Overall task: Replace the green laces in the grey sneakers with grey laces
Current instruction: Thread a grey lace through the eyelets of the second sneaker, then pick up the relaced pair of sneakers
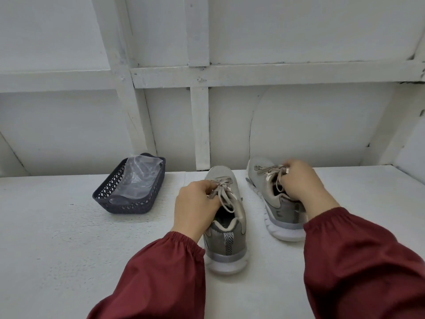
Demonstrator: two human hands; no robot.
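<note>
Left hand (195, 203) pinches left sneaker (226, 247) laces (226, 199); right hand (301, 180), right sneaker's (259, 166)

Pinches with the left hand (195, 204) the pale laces (226, 197) of the left sneaker (227, 240) beneath it, grips with the right hand (301, 179) the matching laces (268, 169) of the right sneaker (284, 214) beneath that hand, both standing on the white table (69, 249), with a dark mesh basket (128, 204) holding a clear bag (138, 178) well left of the left hand.

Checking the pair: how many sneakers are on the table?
2: left sneaker at centre, held by the left hand; right sneaker beside it, held by the right hand.
</note>
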